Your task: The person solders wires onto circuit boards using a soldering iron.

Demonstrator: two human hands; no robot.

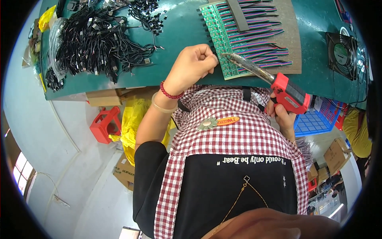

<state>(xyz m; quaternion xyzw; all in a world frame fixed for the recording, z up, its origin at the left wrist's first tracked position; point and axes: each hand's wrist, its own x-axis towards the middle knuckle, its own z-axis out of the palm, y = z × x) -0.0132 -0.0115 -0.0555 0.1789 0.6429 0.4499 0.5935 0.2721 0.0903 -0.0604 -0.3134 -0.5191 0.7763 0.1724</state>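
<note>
A panel of green circuit boards point(217, 40) lies at the table's front, with rows of multicoloured wires point(258, 38) running off to its right. My left hand point(191, 65) is closed in a pinch beside the panel's left edge; whatever its fingers hold is hidden. My right hand point(283, 116) grips a red soldering gun point(288, 93) by its handle, below the wires. The gun's long metal barrel slants up and left, its tip over the near part of the panel, close to my left fingers. Whether the tip touches a board, I cannot tell.
A grey bar point(237, 15) rests across the boards, on a brown board point(292, 47). Black cables point(99, 42) are heaped on the green table point(175, 24) at left. A black fan point(341, 55) stands at right. Below are a red stool point(106, 125) and a blue crate point(316, 121).
</note>
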